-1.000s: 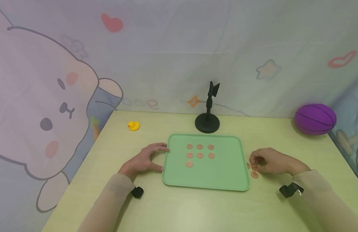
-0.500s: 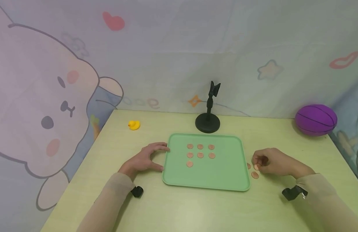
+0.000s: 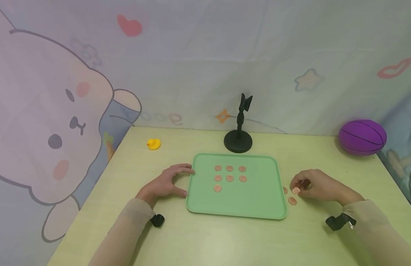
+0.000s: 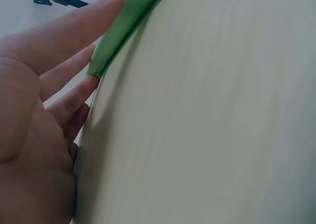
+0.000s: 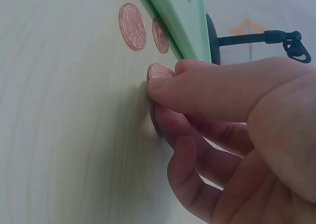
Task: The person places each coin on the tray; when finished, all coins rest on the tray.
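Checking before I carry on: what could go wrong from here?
The right hand pinches a coin, which may slip. Two loose coins lie beside the tray, near that hand, and could get knocked. The left hand touches the tray; a push might jolt the seven coins on it.

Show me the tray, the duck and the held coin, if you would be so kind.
Tray (image 3: 240,197): head view, on its bare floor.
Duck (image 3: 154,145): head view, on its body.
Held coin (image 5: 160,70): right wrist view, on its uncovered face.
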The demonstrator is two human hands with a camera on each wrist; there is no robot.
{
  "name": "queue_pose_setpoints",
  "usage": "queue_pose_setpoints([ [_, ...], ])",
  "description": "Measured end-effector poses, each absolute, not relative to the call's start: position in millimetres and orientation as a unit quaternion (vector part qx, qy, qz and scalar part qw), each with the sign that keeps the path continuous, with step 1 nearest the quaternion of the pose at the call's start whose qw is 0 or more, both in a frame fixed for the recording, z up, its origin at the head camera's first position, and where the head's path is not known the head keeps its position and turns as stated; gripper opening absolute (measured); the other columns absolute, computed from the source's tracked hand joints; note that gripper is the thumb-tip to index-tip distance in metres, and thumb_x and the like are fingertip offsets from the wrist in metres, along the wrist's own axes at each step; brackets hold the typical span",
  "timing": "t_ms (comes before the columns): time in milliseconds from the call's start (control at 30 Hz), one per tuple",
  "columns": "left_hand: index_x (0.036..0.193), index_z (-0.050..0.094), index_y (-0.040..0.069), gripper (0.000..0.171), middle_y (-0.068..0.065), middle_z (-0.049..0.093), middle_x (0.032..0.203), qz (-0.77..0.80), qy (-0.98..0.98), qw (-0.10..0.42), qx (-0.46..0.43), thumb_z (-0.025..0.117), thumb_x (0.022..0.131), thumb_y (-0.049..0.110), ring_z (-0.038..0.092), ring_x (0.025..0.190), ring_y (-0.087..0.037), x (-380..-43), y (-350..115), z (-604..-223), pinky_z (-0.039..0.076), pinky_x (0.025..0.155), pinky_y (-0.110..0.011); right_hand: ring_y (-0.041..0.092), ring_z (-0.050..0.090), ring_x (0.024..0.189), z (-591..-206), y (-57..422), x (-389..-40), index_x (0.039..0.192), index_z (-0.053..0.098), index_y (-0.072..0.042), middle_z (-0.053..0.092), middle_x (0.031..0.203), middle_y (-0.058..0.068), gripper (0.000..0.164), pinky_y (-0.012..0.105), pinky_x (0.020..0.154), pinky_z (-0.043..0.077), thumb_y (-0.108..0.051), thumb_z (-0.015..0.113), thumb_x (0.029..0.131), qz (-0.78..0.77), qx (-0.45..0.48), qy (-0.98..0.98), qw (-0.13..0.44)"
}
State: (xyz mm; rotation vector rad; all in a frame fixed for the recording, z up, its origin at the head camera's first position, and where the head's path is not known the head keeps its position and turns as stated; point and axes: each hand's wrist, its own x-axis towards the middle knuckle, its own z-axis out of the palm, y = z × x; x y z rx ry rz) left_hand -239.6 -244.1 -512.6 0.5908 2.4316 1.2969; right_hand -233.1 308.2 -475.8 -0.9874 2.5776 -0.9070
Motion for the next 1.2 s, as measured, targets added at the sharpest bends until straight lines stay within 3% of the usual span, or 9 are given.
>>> queue_pose_setpoints([
  [167,0.141,0.066,0.022,0.069,-0.003,0.044,0.163,0.454,0.852,0.157,0.209,0.094,0.078,0.019,0.026,0.155,-0.035,-239.7,-244.3,-512.9,0.013,0.126,-0.066,0.007,0.068,0.085,-475.2,309.7,-231.8,0.103,0.079,-0.013,0.074,0.1,-0.004,0.014,0.029,0.075,0.06,-0.012,0.084,0.09,-0.308,-0.324,0.886,0.124],
  [800,0.141,0.066,0.023,0.07,-0.003,0.043,0.164,0.456,0.851,0.164,0.204,0.095,0.077,0.019,0.024,0.156,-0.034,-237.9,-242.8,-510.4,0.013,0.127,-0.064,0.006,0.068,0.083,-471.5,312.9,-231.3,0.103,0.083,-0.008,0.075,0.094,-0.004,0.016,0.026,0.074,0.06,-0.01,0.086,0.087,-0.301,-0.308,0.892,0.14],
  [1200,0.141,0.066,0.021,0.071,-0.004,0.044,0.163,0.453,0.852,0.157,0.212,0.095,0.077,0.019,0.026,0.156,-0.034,-239.0,-244.1,-511.9,0.014,0.127,-0.064,0.003,0.065,0.081,-474.8,314.9,-229.8,0.102,0.082,-0.01,0.072,0.092,-0.004,0.016,0.027,0.074,0.061,-0.008,0.085,0.087,-0.294,-0.331,0.891,0.097],
])
